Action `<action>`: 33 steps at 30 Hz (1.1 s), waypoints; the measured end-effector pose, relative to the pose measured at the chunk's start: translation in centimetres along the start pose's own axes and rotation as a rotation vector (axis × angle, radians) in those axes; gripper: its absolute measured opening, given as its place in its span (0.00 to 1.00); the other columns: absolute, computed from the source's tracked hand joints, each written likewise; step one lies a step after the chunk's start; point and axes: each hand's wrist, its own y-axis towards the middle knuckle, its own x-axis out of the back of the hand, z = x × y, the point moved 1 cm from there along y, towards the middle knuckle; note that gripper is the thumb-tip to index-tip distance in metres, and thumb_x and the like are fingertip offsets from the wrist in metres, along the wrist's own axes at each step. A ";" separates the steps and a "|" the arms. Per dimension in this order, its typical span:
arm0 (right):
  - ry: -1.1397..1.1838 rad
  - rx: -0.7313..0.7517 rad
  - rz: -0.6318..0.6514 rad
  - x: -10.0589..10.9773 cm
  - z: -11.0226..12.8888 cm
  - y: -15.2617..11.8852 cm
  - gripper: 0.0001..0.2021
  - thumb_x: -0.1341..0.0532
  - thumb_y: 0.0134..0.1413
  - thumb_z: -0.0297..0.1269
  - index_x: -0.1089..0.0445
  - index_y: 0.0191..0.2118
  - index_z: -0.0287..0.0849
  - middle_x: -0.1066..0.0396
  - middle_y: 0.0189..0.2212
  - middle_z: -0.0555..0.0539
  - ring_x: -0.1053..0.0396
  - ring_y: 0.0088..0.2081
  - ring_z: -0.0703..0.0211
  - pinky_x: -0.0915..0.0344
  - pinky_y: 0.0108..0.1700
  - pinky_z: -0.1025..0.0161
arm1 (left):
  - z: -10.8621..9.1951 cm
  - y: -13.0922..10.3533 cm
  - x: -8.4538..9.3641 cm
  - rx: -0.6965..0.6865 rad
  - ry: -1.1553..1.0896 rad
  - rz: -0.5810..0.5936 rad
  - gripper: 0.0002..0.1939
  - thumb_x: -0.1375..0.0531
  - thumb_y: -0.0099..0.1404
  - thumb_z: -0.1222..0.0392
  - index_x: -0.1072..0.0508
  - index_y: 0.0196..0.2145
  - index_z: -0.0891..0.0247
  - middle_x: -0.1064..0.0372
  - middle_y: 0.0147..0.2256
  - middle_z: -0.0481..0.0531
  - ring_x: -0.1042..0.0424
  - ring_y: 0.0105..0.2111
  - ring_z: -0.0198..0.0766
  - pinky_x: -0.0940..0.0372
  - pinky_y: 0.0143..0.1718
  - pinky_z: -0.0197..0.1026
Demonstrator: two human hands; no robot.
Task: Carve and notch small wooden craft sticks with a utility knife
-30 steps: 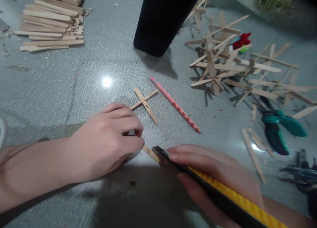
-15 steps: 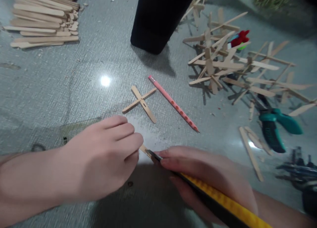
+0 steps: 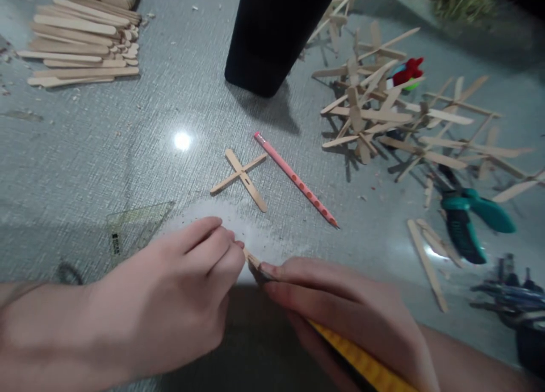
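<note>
My left hand (image 3: 183,290) is closed on one end of a wooden craft stick (image 3: 252,258), most of which its fingers hide. From the right, my right hand (image 3: 336,301) grips a yellow and black utility knife (image 3: 353,352), and its thumb and forefinger are by the free end of the stick. The blade is mostly hidden there. Just beyond my hands lies a cross of two craft sticks (image 3: 242,172), one with a small slot. A pink pencil (image 3: 296,179) rests to the right of that cross.
Loose craft sticks (image 3: 80,40) are piled at the far left. A tall black object (image 3: 272,40) stands at the back. Joined stick pieces (image 3: 361,108) spread over the right. Teal-handled pliers (image 3: 464,222) lie near two loose sticks (image 3: 428,264). A clear set square (image 3: 140,216) is at left.
My right hand and the knife have shifted slightly left and down, and the blade shows less. My left hand has moved a little down, uncovering more of the set square.
</note>
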 end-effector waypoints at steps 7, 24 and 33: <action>-0.135 0.189 -0.039 0.3 0.1 -0.2 0.16 0.41 0.62 0.24 0.31 0.51 0.48 0.22 0.32 0.52 0.27 0.28 0.64 0.30 0.31 0.66 | 0.1 -0.1 -0.1 -0.009 -0.002 -0.028 0.09 0.39 0.63 0.65 0.19 0.30 0.64 0.25 0.35 0.58 0.29 0.40 0.50 0.27 0.45 0.52; -0.250 0.371 -0.050 1.5 -0.3 0.9 0.10 0.36 0.66 0.40 0.32 0.50 0.47 0.18 0.42 0.44 0.17 0.38 0.57 0.21 0.38 0.67 | -0.1 0.0 0.0 -0.024 0.089 -0.027 0.11 0.39 0.66 0.62 0.16 0.35 0.65 0.23 0.38 0.60 0.27 0.39 0.51 0.27 0.46 0.51; -0.280 0.373 -0.032 1.3 -0.7 0.7 0.15 0.39 0.60 0.27 0.30 0.51 0.46 0.19 0.50 0.41 0.19 0.49 0.55 0.20 0.51 0.59 | -0.3 -0.1 -0.1 -0.024 0.095 -0.025 0.12 0.41 0.65 0.63 0.16 0.35 0.65 0.23 0.37 0.59 0.27 0.39 0.51 0.28 0.43 0.51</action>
